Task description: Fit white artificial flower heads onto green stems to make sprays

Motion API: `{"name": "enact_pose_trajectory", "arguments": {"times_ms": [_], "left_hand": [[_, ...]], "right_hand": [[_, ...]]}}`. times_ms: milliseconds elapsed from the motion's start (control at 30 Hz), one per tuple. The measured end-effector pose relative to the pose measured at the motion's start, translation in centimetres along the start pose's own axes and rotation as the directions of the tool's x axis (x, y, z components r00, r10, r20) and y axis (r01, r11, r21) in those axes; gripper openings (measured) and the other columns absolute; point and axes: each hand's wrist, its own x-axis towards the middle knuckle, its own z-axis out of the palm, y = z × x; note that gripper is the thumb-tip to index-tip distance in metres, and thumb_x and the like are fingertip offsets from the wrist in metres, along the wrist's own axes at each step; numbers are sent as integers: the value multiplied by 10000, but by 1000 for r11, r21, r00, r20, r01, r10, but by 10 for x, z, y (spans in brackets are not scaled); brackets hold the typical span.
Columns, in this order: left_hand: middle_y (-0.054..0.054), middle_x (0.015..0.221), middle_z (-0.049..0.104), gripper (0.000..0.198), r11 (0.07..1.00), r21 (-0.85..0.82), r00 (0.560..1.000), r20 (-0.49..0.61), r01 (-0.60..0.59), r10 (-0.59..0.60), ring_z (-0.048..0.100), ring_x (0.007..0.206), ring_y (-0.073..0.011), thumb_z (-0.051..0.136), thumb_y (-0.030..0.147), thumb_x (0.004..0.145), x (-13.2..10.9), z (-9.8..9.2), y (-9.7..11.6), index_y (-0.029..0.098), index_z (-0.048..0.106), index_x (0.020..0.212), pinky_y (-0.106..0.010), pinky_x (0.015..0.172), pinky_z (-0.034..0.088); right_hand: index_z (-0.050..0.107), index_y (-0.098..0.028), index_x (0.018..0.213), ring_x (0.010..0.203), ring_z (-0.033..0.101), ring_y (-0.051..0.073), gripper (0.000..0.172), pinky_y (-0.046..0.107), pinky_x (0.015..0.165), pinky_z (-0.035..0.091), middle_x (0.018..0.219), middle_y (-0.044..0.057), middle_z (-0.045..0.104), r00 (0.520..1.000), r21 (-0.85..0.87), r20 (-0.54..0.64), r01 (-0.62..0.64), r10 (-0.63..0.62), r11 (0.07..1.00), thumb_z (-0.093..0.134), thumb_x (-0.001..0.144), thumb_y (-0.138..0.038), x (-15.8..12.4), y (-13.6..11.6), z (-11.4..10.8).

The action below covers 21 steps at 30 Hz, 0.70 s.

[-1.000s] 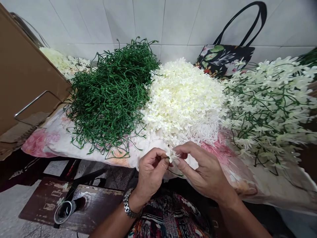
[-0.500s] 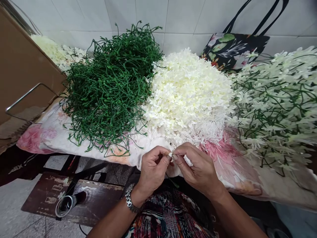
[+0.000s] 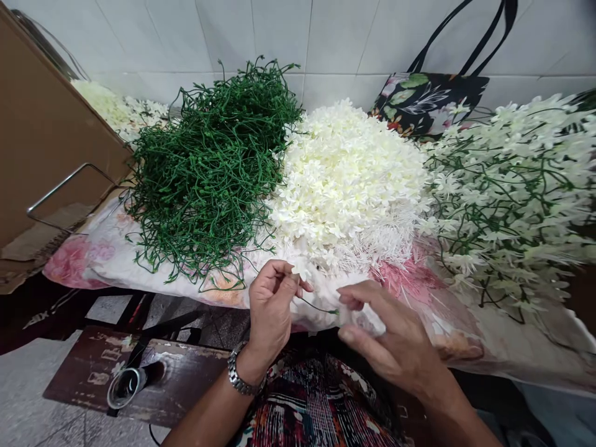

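My left hand point(image 3: 274, 301), thumb and fingers pinched, grips a thin green artificial flower stem point(image 3: 319, 308). A bit of white shows at its fingertips, perhaps a petal. The stem's free end points right, toward my right hand point(image 3: 388, 335), which is slightly blurred, its thumb and fingers apart with nothing visible between them. Beyond my hands lie a heap of green stems point(image 3: 209, 167) on the left and a heap of white artificial blossoms point(image 3: 349, 174) in the middle. To the right are white blossoms on green stems point(image 3: 507, 198).
A flowered cloth point(image 3: 177, 282) covers the work surface. At left stand a cardboard box point(image 3: 60, 124) and a metal wire handle point(image 3: 60, 189). Below it, a clear cup point(image 3: 126, 386) is beside a dark wooden bench point(image 3: 186, 379). A floral bag point(image 3: 428, 102) leans at the wall.
My hands have come apart; the left moved left with the stem, and the right opened and drew away to the right. The camera view shifted slightly.
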Motion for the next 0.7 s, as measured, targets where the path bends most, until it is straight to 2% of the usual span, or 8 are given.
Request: {"name": "enact_pose_trajectory", "arguments": {"times_ms": [67, 167, 267, 367, 467, 567, 633, 700], "left_hand": [[51, 537, 582, 143, 999, -42, 1000, -24, -10, 9, 550, 505, -75, 677, 181, 664, -3, 3, 3, 170, 536, 683, -175, 540, 413], [49, 546, 565, 156, 996, -90, 1000, -4, 5, -5, 555, 522, -82, 690, 188, 666, -9, 3, 6, 173, 538, 697, -187, 564, 421], [23, 611, 583, 148, 994, -105, 991, 130, 32, -18, 563, 571, -99, 698, 189, 654, -15, -4, 7, 169, 564, 715, -214, 608, 443], [-21, 756, 601, 133, 999, -4, 953, 300, 49, -46, 569, 710, -136, 687, 178, 646, -18, -13, 9, 158, 610, 752, -224, 640, 447], [-34, 817, 594, 101, 985, 172, 925, 371, 16, -80, 537, 755, -143, 667, 127, 649, -18, -17, 10, 152, 607, 725, -218, 638, 430], [-13, 709, 575, 68, 945, 325, 908, 382, 42, -172, 499, 671, -126, 659, 128, 670, -17, -15, 12, 144, 611, 715, -215, 597, 409], [11, 623, 537, 65, 928, 365, 903, 367, 81, -223, 446, 594, -105, 672, 160, 673, -16, -14, 11, 138, 617, 700, -202, 537, 374], [28, 569, 497, 102, 928, 363, 918, 335, 83, -213, 398, 548, -89, 684, 184, 668, -16, -13, 9, 135, 600, 634, -193, 501, 339]], "right_hand": [[526, -151, 1042, 690, 549, 126, 197, 236, 596, 477, 788, 39, 570, 999, 11, 37, 8, -9, 1000, 532, 866, -238, -7, -3, 6], [551, -159, 932, 640, 520, 100, 122, 213, 570, 443, 720, 16, 536, 1000, 35, -21, 10, -9, 999, 468, 875, -90, -9, -2, 15], [554, -150, 895, 640, 509, 103, 133, 220, 572, 432, 708, 19, 528, 999, 12, -33, 32, -32, 999, 455, 873, -65, -5, 0, 14], [563, -136, 866, 661, 506, 126, 165, 244, 585, 433, 709, 36, 543, 991, -83, 51, 130, -126, 988, 423, 873, -49, 4, -1, 3], [579, -126, 867, 667, 489, 145, 236, 265, 592, 433, 703, 48, 554, 959, -179, 153, 266, -240, 947, 363, 876, -29, 13, -7, -4], [592, -127, 887, 668, 476, 149, 268, 275, 605, 434, 723, 50, 567, 929, -222, 218, 344, -297, 912, 340, 885, -35, 21, -15, -2], [595, -128, 871, 660, 471, 149, 268, 277, 597, 432, 727, 51, 572, 919, -221, 222, 373, -326, 901, 340, 892, -48, 23, -19, 2], [591, -124, 910, 659, 482, 147, 249, 277, 591, 436, 741, 53, 585, 920, -214, 203, 376, -335, 901, 350, 899, -65, 24, -19, 5]]}}
